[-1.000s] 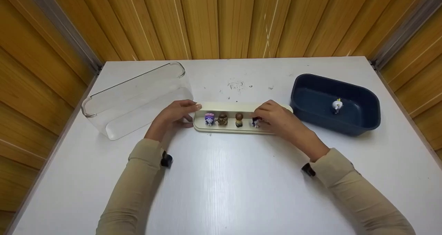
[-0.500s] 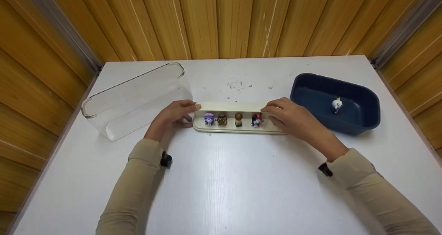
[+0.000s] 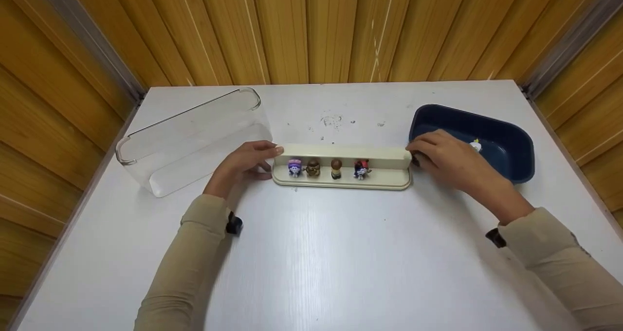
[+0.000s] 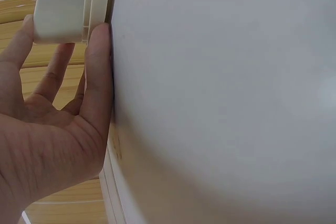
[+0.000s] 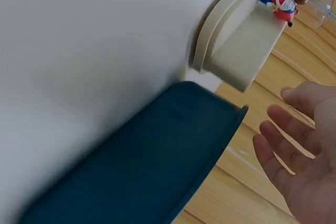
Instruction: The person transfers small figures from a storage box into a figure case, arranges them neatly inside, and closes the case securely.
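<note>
A long cream display stand (image 3: 384, 175) with an upright back lies on the white table. Its ledge bears several small toy figurines in a row: a purple one with a pink top (image 3: 295, 168), a plain brown one (image 3: 313, 168), a brown-haired one (image 3: 336, 169) and a red-capped one (image 3: 361, 169). My left hand (image 3: 250, 159) holds the stand's left end between thumb and fingers. My right hand (image 3: 450, 163) hovers between the stand's right end and the navy tub (image 3: 523, 146); its fingers are loosely bent around nothing. Inside the tub, partly hidden by that hand, is a white figurine (image 3: 475, 146).
A clear rectangular container (image 3: 194, 136), open at the top, stands on the left behind my left arm. The white table (image 3: 311, 253) reaches back to wood-patterned panels (image 3: 331, 34) on three sides. Dark marks (image 3: 332, 121) spot the tabletop behind the stand.
My right hand has let go of the red-capped figurine, leaving it upright on the stand, and has moved right to the tub's near left side. My left hand has stayed on the stand's end.
</note>
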`<action>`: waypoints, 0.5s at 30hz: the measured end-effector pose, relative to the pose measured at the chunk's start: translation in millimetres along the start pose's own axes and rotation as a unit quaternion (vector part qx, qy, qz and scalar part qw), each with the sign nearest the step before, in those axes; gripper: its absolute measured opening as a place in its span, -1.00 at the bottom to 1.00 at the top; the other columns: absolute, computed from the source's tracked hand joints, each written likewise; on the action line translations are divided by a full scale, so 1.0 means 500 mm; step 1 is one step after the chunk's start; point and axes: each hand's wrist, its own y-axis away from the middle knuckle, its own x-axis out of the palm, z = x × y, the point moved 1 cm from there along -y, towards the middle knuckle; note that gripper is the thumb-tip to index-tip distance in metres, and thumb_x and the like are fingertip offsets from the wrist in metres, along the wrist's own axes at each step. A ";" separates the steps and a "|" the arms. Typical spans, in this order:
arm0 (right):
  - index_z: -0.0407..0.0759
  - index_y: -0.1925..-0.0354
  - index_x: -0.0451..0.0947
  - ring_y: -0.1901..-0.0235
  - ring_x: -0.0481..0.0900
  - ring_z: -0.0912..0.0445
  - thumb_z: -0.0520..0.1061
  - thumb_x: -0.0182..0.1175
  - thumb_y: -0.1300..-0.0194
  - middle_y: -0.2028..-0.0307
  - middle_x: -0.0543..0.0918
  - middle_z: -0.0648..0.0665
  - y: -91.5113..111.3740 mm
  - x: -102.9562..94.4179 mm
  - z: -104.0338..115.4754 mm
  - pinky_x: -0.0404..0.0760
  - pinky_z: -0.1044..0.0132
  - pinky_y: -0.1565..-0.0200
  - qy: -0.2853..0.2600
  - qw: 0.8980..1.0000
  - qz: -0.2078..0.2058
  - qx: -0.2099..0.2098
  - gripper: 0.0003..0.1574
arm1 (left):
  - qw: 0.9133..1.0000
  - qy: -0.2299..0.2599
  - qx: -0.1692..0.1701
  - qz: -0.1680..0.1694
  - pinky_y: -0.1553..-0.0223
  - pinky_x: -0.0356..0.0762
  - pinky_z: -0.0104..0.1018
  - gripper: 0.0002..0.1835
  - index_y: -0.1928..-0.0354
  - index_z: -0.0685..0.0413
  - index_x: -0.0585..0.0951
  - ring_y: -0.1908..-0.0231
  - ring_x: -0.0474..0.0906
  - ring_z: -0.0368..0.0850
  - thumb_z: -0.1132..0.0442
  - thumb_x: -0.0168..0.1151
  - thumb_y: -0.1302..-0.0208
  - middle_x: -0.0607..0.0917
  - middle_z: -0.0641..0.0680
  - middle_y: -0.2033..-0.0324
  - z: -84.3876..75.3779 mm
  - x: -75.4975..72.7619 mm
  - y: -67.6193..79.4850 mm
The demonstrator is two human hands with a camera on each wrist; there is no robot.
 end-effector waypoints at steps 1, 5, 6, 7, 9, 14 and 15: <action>-0.19 -0.06 0.67 -0.06 0.57 -0.10 -0.31 0.30 -0.36 -0.03 0.67 -0.16 0.002 -0.004 -0.002 0.64 -0.04 -0.05 0.002 1.000 0.005 0.005 -0.69 | 1.000 0.001 -0.001 0.000 0.14 0.73 -0.28 -0.30 -0.32 -0.02 0.52 0.16 0.57 -0.06 -0.20 0.42 -0.24 0.59 0.10 -0.05 0.000 -0.001 0.000; -0.18 -0.05 0.67 -0.04 0.57 -0.10 -0.32 0.31 -0.33 -0.02 0.68 -0.17 0.008 -0.020 -0.010 0.65 -0.04 -0.01 0.010 1.000 0.011 0.013 -0.67 | 1.000 -0.007 -0.005 0.002 0.15 0.73 -0.29 -0.28 -0.36 -0.01 0.49 0.16 0.59 -0.06 -0.20 0.40 -0.26 0.60 0.11 -0.04 -0.001 -0.003 0.001; -0.18 -0.05 0.67 -0.03 0.57 -0.10 -0.32 0.32 -0.32 -0.02 0.68 -0.17 0.010 -0.023 -0.012 0.65 -0.04 0.00 0.013 1.000 0.011 0.014 -0.67 | 1.000 -0.011 -0.005 0.003 0.14 0.73 -0.29 -0.28 -0.37 -0.01 0.49 0.15 0.59 -0.06 -0.20 0.39 -0.27 0.60 0.11 -0.05 -0.002 -0.003 0.001; -0.18 -0.05 0.67 -0.03 0.57 -0.09 -0.32 0.32 -0.32 -0.02 0.68 -0.17 0.012 -0.026 -0.014 0.66 -0.03 0.00 0.015 1.000 0.012 0.014 -0.67 | 1.000 -0.017 -0.005 0.003 0.14 0.73 -0.29 -0.27 -0.38 -0.01 0.48 0.14 0.59 -0.06 -0.20 0.38 -0.28 0.60 0.12 -0.05 -0.003 -0.003 0.001; -0.19 -0.05 0.68 -0.02 0.57 -0.10 -0.32 0.34 -0.30 -0.02 0.68 -0.19 0.017 -0.032 -0.019 0.67 -0.03 0.03 0.022 1.000 0.016 0.014 -0.66 | 1.000 -0.027 -0.006 0.004 0.14 0.73 -0.29 -0.27 -0.39 -0.01 0.47 0.12 0.59 -0.05 -0.20 0.37 -0.30 0.60 0.14 -0.07 -0.005 -0.003 0.001; -0.20 -0.04 0.69 0.00 0.59 -0.13 -0.32 0.36 -0.27 -0.01 0.68 -0.23 0.027 -0.047 -0.030 0.69 -0.05 0.05 0.046 0.998 0.037 0.018 -0.65 | 0.999 -0.043 -0.004 0.007 0.14 0.72 -0.29 -0.30 -0.37 0.00 0.49 0.09 0.59 -0.03 -0.21 0.33 -0.33 0.58 0.15 -0.11 -0.009 -0.003 0.000; -0.20 -0.04 0.69 0.01 0.59 -0.13 -0.31 0.36 -0.27 0.00 0.68 -0.23 0.029 -0.049 -0.032 0.69 -0.06 0.05 0.052 0.998 0.042 0.018 -0.65 | 0.999 -0.045 -0.004 0.006 0.14 0.72 -0.29 -0.30 -0.37 0.00 0.48 0.09 0.59 -0.03 -0.21 0.33 -0.33 0.58 0.14 -0.11 -0.009 -0.003 0.000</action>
